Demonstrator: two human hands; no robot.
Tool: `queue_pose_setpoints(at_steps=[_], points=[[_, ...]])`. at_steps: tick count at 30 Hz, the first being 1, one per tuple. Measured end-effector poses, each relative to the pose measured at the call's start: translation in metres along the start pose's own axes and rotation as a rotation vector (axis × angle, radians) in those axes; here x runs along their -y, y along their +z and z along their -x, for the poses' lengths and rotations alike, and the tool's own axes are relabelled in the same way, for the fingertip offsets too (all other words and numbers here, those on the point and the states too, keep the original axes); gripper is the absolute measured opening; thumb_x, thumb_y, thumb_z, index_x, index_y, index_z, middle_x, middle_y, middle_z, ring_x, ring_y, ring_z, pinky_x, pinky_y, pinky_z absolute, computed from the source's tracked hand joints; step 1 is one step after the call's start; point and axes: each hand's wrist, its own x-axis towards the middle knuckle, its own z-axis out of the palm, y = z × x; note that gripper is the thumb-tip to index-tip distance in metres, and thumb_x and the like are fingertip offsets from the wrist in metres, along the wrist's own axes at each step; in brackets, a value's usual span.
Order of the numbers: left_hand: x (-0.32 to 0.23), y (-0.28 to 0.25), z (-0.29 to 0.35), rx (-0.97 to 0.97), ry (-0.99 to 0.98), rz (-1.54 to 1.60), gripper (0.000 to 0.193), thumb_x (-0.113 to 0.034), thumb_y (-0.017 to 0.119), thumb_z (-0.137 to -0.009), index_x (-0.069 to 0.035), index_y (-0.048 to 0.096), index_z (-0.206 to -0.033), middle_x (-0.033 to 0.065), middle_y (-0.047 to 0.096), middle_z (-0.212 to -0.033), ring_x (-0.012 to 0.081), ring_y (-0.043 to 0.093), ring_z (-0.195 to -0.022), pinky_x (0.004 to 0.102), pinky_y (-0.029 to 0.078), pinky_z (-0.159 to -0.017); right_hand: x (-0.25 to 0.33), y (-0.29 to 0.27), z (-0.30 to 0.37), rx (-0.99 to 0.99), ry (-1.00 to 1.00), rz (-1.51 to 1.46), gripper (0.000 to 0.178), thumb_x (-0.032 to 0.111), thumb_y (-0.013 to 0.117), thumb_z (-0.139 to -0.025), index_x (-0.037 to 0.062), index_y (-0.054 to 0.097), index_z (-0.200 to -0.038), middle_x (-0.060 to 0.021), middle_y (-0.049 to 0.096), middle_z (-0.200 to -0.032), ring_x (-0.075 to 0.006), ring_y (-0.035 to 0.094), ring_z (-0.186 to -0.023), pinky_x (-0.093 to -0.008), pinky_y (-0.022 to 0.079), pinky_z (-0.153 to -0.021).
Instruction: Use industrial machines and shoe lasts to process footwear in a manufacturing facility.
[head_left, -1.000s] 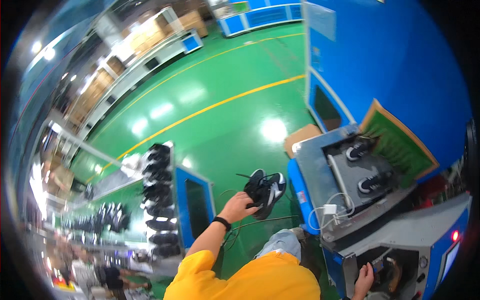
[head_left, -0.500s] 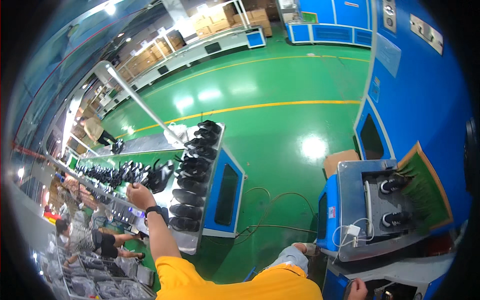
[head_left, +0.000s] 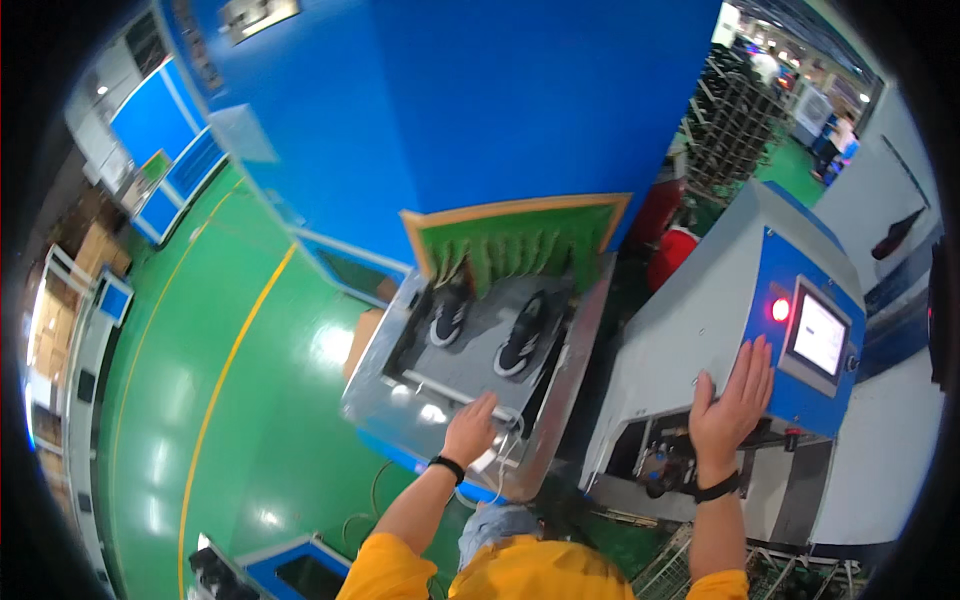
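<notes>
Two black sneakers with white trim, the left one (head_left: 450, 318) and the right one (head_left: 519, 340), lie on the grey conveyor bed (head_left: 472, 362) in front of a green fringed curtain (head_left: 500, 245). My left hand (head_left: 470, 430) is over the metal end of the conveyor, just short of the shoes, its fingers loosely extended and nothing visible in them. A white cable (head_left: 513, 425) runs beside it. My right hand (head_left: 732, 405) is spread flat by the blue control panel (head_left: 778, 270) of a grey machine (head_left: 680, 315), near its lit screen (head_left: 818, 334). Whether it touches the panel is unclear.
A tall blue machine housing (head_left: 500, 110) rises behind the curtain. A red round object (head_left: 672, 258) and a dark rack (head_left: 735, 125) stand between the machines. Low at left is a blue-sided bench (head_left: 300, 565). Another person (head_left: 835, 140) is far off at the upper right.
The view has swung right. My left hand has left the shoe-lined bench for the conveyor end, and my right hand has risen from the lower edge to the control panel.
</notes>
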Motion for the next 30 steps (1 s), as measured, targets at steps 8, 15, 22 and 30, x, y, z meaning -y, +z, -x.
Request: queue_pose_setpoints(at_steps=[8,15,22,30], points=[[0.039,0.093,-0.239,0.158,-0.380,0.371,0.073,-0.023,0.089,-0.072,0.002,0.053,-0.131,0.0277,0.067,-0.123,0.0447,0.064,-0.117,0.0478,0.050,-0.101,-0.001,0.017,0.016,-0.086,-0.019,0.039,0.054,0.024,0.053,-0.099,-0.0055,0.050,-0.145,-0.0296,0.053,-0.149,-0.0475,0.051,-0.138,-0.0562,0.033,-0.118],[0.009,0.081,-0.253,-0.143,-0.529,0.523,0.055,-0.022,0.089,-0.072,0.003,0.063,-0.113,0.0158,0.075,-0.104,0.0285,0.073,-0.096,0.0391,0.055,-0.087,0.003,0.017,0.017,-0.049,0.018,0.069,0.051,0.031,0.053,-0.100,-0.0040,0.054,-0.137,-0.0288,0.055,-0.145,-0.0460,0.053,-0.135,-0.0563,0.035,-0.115],[-0.072,-0.061,-0.093,0.261,-0.408,1.351,0.050,-0.004,0.073,-0.081,-0.003,0.061,-0.130,0.0043,0.069,-0.117,0.0176,0.065,-0.107,0.0315,0.052,-0.095,0.031,-0.001,0.060,-0.045,0.034,-0.527,0.064,0.029,0.069,-0.093,-0.0005,0.045,-0.144,-0.0255,0.044,-0.155,-0.0405,0.045,-0.143,-0.0552,0.031,-0.118],[-0.254,-0.046,0.023,-0.016,0.289,0.223,0.067,-0.014,0.080,-0.082,-0.001,0.048,-0.140,0.0214,0.058,-0.121,0.0374,0.059,-0.115,0.0436,0.052,-0.098,0.023,0.004,0.149,0.502,0.931,-1.900,0.104,0.009,0.078,-0.075,0.0043,0.024,-0.163,-0.0081,0.049,-0.147,-0.0198,0.049,-0.133,-0.0361,0.037,-0.116]])
